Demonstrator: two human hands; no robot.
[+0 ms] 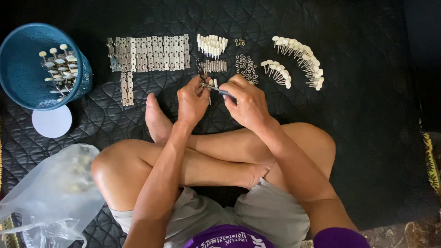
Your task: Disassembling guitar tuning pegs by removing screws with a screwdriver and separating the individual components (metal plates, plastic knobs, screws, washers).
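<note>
Black quilted matting (358, 138) covers the floor where a person sits cross-legged, both hands raised over the shins near the middle of the view. The left hand (192, 98) has its fingers clamped together on a small metal part (202, 79) that sticks out at its 12 o'clock. The right hand (245, 103) has its fingers closed around a slim screwdriver (219, 90) with a dark handle, whose tip points toward 9 o'clock and meets the metal part; the 2 hands are just beside each other. At 12 o'clock from the hands lies a short row of small grey pins (214, 66), and above it a cluster of white pegs (212, 45). At 11 o'clock a long band of flat metal plates (149, 53) is laid out side by side, with 2 more plates (127, 88) lying below its left end. At 1 o'clock sits a loose patch of tiny metal rings (247, 66), and farther right 2 curved rows of white-knobbed pegs (298, 57). Well apart at 10 o'clock, a blue plastic basket (20, 69) leans on its side holding assembled pieces (59, 69), with a white round lid (52, 121) touching its lower edge. At 8 o'clock lies a crumpled clear plastic bag (50, 193).
</note>
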